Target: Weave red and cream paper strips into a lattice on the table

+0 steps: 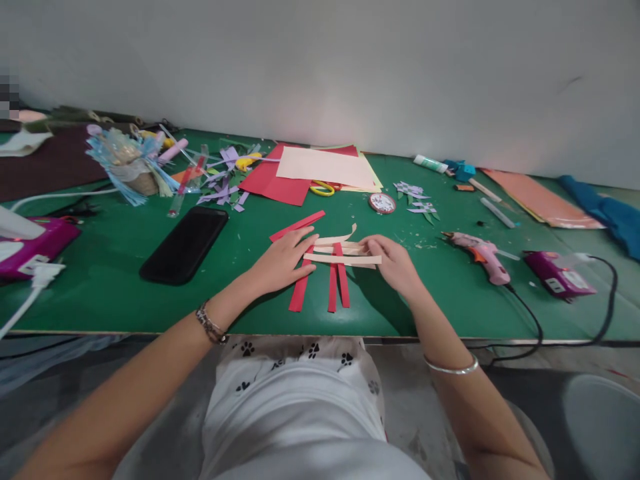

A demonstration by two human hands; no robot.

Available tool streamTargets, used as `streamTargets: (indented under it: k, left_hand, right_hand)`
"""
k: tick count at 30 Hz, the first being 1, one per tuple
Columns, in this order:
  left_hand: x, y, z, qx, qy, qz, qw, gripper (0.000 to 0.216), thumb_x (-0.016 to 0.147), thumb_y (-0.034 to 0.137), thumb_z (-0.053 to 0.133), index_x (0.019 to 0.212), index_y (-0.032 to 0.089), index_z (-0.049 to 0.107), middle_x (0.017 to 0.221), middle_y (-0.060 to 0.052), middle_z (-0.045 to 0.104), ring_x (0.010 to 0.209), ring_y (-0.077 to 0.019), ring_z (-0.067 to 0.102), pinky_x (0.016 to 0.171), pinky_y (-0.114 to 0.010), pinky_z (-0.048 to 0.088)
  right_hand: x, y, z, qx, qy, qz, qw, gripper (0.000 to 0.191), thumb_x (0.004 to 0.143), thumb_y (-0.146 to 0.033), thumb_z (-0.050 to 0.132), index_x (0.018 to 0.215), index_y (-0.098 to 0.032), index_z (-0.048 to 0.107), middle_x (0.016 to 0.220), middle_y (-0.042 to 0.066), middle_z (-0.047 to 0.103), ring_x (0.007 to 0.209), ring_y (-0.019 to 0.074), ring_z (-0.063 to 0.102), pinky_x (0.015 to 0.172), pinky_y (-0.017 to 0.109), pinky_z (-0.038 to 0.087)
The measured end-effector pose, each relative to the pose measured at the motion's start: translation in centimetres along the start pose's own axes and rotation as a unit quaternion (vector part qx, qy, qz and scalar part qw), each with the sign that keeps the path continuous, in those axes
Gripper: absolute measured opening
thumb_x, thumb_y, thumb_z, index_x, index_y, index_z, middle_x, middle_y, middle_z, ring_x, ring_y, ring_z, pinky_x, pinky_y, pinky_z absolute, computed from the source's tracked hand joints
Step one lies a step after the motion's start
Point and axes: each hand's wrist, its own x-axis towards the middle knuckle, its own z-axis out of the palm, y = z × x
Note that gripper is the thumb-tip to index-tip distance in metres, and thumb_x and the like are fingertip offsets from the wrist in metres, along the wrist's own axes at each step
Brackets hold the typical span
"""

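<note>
Red paper strips [333, 287] lie upright on the green table [100, 280], crossed by cream paper strips [345, 257] woven through them. My left hand [283, 260] lies flat with fingers stretched out, pressing the left ends of the strips. My right hand [395, 263] rests at the right ends, fingers bent and pinching a cream strip. One loose red strip [297, 225] lies just behind the left hand.
A black phone [185, 243] lies left of my hands. Red and cream paper sheets [320, 170], yellow scissors [323, 189] and purple scraps [223, 187] sit behind. A pink glue gun [480, 252] with cable lies to the right, near a purple box [557, 275].
</note>
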Motion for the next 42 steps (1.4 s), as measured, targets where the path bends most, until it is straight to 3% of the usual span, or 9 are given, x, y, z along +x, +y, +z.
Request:
streamTargets:
  k: [3, 6, 9, 12, 17, 28, 33, 38, 42]
  left_hand:
    - [-0.2, -0.4, -0.1, 0.043, -0.060, -0.008, 0.997, 0.056, 0.088, 0.040, 0.039, 0.136, 0.013, 0.029, 0.146, -0.013, 0.024, 0.133, -0.0254, 0.023, 0.107, -0.042, 0.022]
    - [-0.3, -0.5, -0.4, 0.068, -0.090, -0.007, 0.994, 0.057, 0.090, 0.042, 0.031, 0.139, 0.014, 0.023, 0.147, -0.011, 0.021, 0.134, -0.0226, 0.020, 0.108, -0.042, 0.016]
    - [-0.2, -0.7, -0.5, 0.077, -0.110, 0.005, 0.991, 0.057, 0.091, 0.042, 0.029, 0.140, 0.016, 0.021, 0.147, -0.009, 0.021, 0.135, -0.0205, 0.019, 0.109, -0.042, 0.012]
    - [-0.2, -0.9, -0.5, 0.077, -0.118, 0.006, 0.990, 0.056, 0.091, 0.042, 0.029, 0.140, 0.018, 0.021, 0.147, -0.008, 0.021, 0.135, -0.0200, 0.019, 0.109, -0.042, 0.011]
    - [-0.2, -0.5, -0.3, 0.092, -0.107, -0.006, 0.990, 0.055, 0.090, 0.041, 0.033, 0.138, 0.015, 0.026, 0.145, -0.012, 0.027, 0.133, -0.0234, 0.023, 0.108, -0.043, 0.015]
    - [-1.3, -0.8, 0.0, 0.096, -0.067, 0.014, 0.993, 0.048, 0.089, 0.044, 0.034, 0.131, 0.021, 0.039, 0.138, -0.010, 0.039, 0.126, -0.0245, 0.033, 0.105, -0.043, 0.023]
    - [-1.5, -0.1, -0.1, 0.098, -0.082, -0.013, 0.992, 0.054, 0.090, 0.041, 0.034, 0.136, 0.014, 0.031, 0.143, -0.013, 0.031, 0.130, -0.0255, 0.029, 0.107, -0.045, 0.019]
    - [-1.2, 0.6, 0.6, 0.084, -0.065, -0.013, 0.994, 0.055, 0.091, 0.042, 0.028, 0.140, 0.017, 0.021, 0.147, -0.011, 0.022, 0.134, -0.0244, 0.022, 0.108, -0.049, 0.010]
    - [-0.9, 0.6, 1.2, 0.082, -0.082, -0.019, 0.993, 0.055, 0.091, 0.043, 0.026, 0.140, 0.018, 0.021, 0.146, -0.010, 0.024, 0.134, -0.0249, 0.022, 0.108, -0.052, 0.007]
  right_hand:
    - [0.0, 0.0, -0.5, 0.072, 0.024, 0.029, 0.997, 0.041, 0.087, -0.049, 0.030, 0.076, -0.019, 0.057, 0.069, 0.003, 0.059, 0.068, 0.0142, 0.056, 0.068, 0.027, 0.044]
    - [-0.1, -0.2, -0.7, 0.108, -0.006, 0.044, 0.993, 0.051, 0.087, -0.054, 0.022, 0.078, -0.019, 0.057, 0.069, 0.003, 0.059, 0.064, 0.0133, 0.056, 0.065, 0.027, 0.045]
    - [-0.3, -0.5, -0.6, -0.001, -0.032, 0.006, 0.999, 0.038, 0.087, -0.046, 0.033, 0.078, -0.018, 0.058, 0.075, 0.004, 0.061, 0.068, 0.0149, 0.056, 0.065, 0.028, 0.044]
    - [-0.7, -0.7, 0.2, -0.176, -0.064, -0.081, 0.979, 0.016, 0.079, -0.030, 0.053, 0.082, -0.016, 0.060, 0.084, 0.008, 0.062, 0.080, 0.0201, 0.057, 0.072, 0.032, 0.044]
    - [-1.2, -0.7, 1.5, -0.293, -0.089, -0.109, 0.946, 0.010, 0.078, -0.022, 0.055, 0.084, -0.016, 0.059, 0.091, 0.012, 0.060, 0.087, 0.0239, 0.055, 0.075, 0.036, 0.044]
    - [0.5, -0.1, 0.7, -0.136, -0.175, -0.101, 0.970, 0.006, 0.080, -0.019, 0.050, 0.077, -0.018, 0.054, 0.079, 0.002, 0.053, 0.066, 0.0115, 0.049, 0.060, 0.023, 0.038]
    - [0.8, 0.0, 0.0, -0.148, -0.183, -0.123, 0.964, 0.008, 0.078, -0.013, 0.050, 0.078, -0.018, 0.057, 0.079, 0.002, 0.059, 0.069, 0.0124, 0.051, 0.065, 0.026, 0.038]
    - [0.4, -0.1, 0.3, -0.146, -0.186, -0.143, 0.961, 0.007, 0.077, -0.015, 0.055, 0.082, -0.018, 0.058, 0.090, 0.006, 0.057, 0.081, 0.0157, 0.053, 0.070, 0.028, 0.042]
    - [0.1, -0.1, 1.0, -0.151, -0.176, -0.128, 0.964, 0.007, 0.078, -0.012, 0.051, 0.076, -0.017, 0.056, 0.084, 0.005, 0.053, 0.075, 0.0142, 0.052, 0.067, 0.027, 0.043]
